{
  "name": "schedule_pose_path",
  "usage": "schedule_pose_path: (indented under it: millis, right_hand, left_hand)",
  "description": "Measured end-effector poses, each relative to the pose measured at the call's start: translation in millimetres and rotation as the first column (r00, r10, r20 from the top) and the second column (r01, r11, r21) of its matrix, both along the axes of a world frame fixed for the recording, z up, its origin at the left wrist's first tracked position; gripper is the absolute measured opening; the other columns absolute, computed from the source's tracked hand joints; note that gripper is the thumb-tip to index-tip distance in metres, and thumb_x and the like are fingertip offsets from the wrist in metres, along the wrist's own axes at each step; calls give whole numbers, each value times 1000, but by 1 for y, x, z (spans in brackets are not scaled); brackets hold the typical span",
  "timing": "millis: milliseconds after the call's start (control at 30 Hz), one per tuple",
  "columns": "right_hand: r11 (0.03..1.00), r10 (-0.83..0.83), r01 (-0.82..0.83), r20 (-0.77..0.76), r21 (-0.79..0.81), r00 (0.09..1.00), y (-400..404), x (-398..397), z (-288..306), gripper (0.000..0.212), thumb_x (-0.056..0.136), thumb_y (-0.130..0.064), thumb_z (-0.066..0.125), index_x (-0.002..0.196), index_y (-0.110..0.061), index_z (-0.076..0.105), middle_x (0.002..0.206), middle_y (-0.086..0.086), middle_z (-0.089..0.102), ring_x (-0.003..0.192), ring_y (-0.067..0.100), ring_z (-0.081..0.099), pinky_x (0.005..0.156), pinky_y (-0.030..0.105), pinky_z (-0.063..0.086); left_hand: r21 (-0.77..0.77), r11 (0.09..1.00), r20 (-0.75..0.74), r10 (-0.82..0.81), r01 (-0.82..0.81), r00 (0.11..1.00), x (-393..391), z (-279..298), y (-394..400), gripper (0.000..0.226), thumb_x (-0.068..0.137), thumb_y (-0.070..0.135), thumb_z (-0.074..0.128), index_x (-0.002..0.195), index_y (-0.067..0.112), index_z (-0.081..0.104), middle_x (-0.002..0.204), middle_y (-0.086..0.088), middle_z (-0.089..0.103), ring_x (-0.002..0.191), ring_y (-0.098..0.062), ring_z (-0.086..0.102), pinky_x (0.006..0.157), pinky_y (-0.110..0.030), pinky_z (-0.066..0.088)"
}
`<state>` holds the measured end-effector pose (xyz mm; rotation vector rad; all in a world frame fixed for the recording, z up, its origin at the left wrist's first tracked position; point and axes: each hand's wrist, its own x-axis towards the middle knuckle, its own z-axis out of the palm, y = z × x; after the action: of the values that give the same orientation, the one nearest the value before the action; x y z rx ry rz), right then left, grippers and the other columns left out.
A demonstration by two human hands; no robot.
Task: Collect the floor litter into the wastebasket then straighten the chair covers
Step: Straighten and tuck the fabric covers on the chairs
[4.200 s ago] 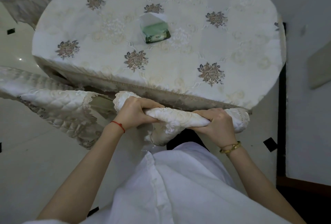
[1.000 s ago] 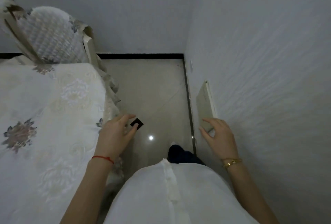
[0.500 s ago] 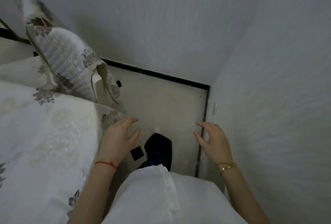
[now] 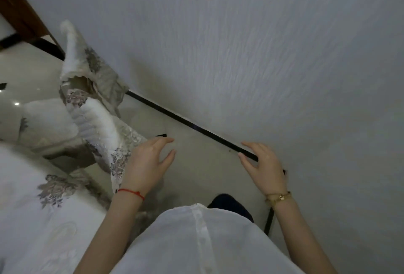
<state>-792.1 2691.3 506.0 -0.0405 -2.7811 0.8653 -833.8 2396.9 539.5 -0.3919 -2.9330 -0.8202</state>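
Hands both loose, fingers spread, gripping nothing. Left hand raised over the floor, palm down, red string on the wrist. Right hand level with it, well apart, fingertips across the black skirting line at the wall, gold bracelet on the wrist.

Chair cover just left of the left hand: quilted white fabric with grey floral embroidery, draped crooked over a chair back, upper part twisted to a peak, underside flapped open. Lower edge next to the left hand's knuckles; contact impossible to tell. Well apart from the right hand.

Second covered chair farther left, behind the first. Surface at lower left under an embroidered white cloth, beside the left forearm.

Small dark sliver on the floor just above the left fingertips; litter or tile inlay, can't tell. Wastebasket out of frame. White shirt and one dark shoe at bottom centre.
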Motion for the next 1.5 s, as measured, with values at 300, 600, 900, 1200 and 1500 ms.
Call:
schedule_pose_path:
  millis: [300,600,900,1200,1500]
  right_hand:
    - [927,374,-374,82,-16,924,-18,-188,-34,31,87,-30,64,115,-17,64,107,-2,66,99,6,53,88,15,38]
    - [506,859,-859,52,73,510,-100,-390,-17,31,84,-25,70,113,-14,64,103,4,68,96,19,61,86,16,39]
    - [-76,996,-994,-37,79,-79,-240,-446,-12,33,88,-29,63,114,-9,63,106,5,67,99,18,59,91,25,44]
    - [-519,854,-852,16,75,-519,-368,-448,-25,49,82,-37,68,125,-14,58,127,1,59,122,16,50,107,38,39]
    - [-788,615,-614,125,51,-779,-447,-455,-47,60,78,-61,59,117,-15,62,120,-1,62,114,16,53,105,30,34]
  left_hand:
    - [57,920,86,382,-387,920,-71,-21,-16,26,87,25,67,113,18,67,109,-1,69,95,-18,65,84,-28,50]
    - [73,576,30,814,-814,579,-124,-21,-7,29,90,37,58,115,25,65,111,6,68,99,-14,63,86,-26,49]
    - [16,102,86,991,-995,103,-106,-30,-1,33,87,37,66,118,28,64,114,11,66,91,-10,62,68,-12,36]
    - [45,-43,118,992,-998,-37,-111,-68,-14,50,82,60,57,117,24,62,106,10,66,91,-8,60,76,-25,50]
    - [18,-206,147,968,-978,-202,-138,-80,-24,56,77,70,57,117,31,63,110,14,68,98,-8,63,78,-29,50]
